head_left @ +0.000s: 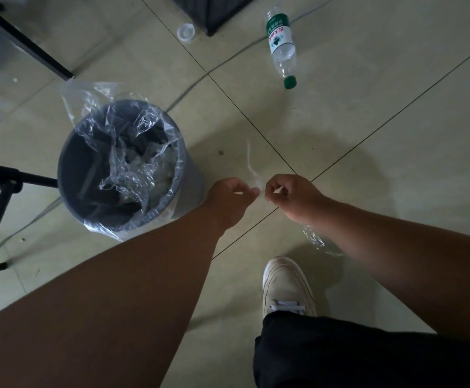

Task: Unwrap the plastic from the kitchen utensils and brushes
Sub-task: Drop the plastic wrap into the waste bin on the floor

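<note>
Nearest, a pale laced shoe (285,287) and a dark trouser leg (368,354) stand on the glossy tiled floor (396,163); above them both hands meet over a tile joint, the left hand (229,200) and the right hand (292,196) each pinching a thin wisp of clear plastic film (252,166) between curled fingertips; more crinkled film (319,242) trails under the right wrist (no utensil or brush shows). I judge the film nearly weightless, limp, clingy and easily torn; best held bunched at an edge, not stretched. Just left of the hands stands a round grey bin (72,175), its clear liner holding crumpled wrappings; a black tripod leg (1,191) lies beyond; farthest, a clear green-capped bottle (281,46) lies on its side.
</note>
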